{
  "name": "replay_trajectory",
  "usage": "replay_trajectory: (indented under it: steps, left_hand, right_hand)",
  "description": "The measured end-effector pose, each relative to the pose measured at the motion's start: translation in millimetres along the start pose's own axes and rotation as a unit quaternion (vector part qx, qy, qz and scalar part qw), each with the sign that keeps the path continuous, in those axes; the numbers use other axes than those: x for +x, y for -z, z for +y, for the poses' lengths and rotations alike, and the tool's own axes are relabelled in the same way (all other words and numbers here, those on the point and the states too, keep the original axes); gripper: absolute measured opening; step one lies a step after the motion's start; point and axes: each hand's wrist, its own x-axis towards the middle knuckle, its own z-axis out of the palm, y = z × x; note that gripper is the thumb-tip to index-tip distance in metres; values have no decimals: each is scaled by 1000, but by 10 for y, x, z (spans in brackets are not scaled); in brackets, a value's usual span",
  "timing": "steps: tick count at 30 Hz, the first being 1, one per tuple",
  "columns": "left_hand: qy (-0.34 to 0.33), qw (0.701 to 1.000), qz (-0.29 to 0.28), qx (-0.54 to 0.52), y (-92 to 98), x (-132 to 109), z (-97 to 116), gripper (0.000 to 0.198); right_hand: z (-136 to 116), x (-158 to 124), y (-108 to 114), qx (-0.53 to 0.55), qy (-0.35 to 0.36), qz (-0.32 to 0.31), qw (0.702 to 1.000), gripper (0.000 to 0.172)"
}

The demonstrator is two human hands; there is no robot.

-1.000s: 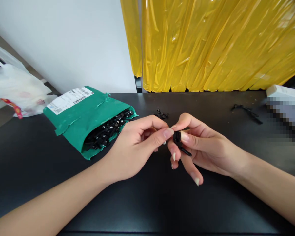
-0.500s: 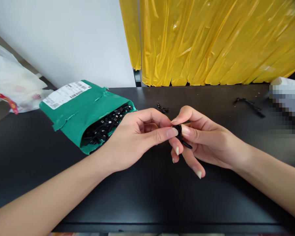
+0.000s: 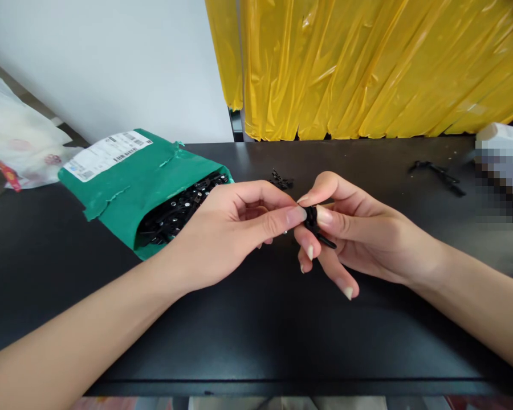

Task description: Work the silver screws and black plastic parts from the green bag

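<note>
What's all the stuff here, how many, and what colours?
Table: one, black, lower view
Green bag: one, green, table's left
Label: one, white, green bag's top
Bagged pieces: uncountable, black, inside green bag
Small cluster: one, black, table's back middle
Thin pieces: number unclear, black, table's right
Box-like thing: one, pale, right edge
Plastic bag: one, whitish, far left
Red strip: one, red, far left
Sheeting: two stretches, yellow, back
Panel: one, white, back left
Held piece: one, black, picture's middle
Left hand: one, bare, touching held piece
Right hand: one, bare, pinching held piece

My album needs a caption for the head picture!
Left hand and right hand meet at a black part near a green pouch.
</note>
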Motion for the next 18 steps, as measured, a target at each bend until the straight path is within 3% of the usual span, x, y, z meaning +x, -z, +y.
replay_trajectory:
  steps: [5, 10, 15, 18]
  left_hand:
    - [-6, 999, -37, -34, -52, -19, 36, 15]
    - [-5, 996, -61, -57, 11, -25, -3, 10]
    - [-30, 999, -13, -42, 57, 14, -64, 12]
    - [-28, 998, -24, -46, 24, 17, -47, 11]
  right_hand:
    - [-18, -11, 0, -4, -7, 1, 1000, 5]
    - [-29, -1, -1, -9, -11, -3, 1000, 5]
    - [-36, 4, -15, -16, -8, 0, 1000, 3]
    - [-45, -4, -20, -16, -4, -2, 1000, 5]
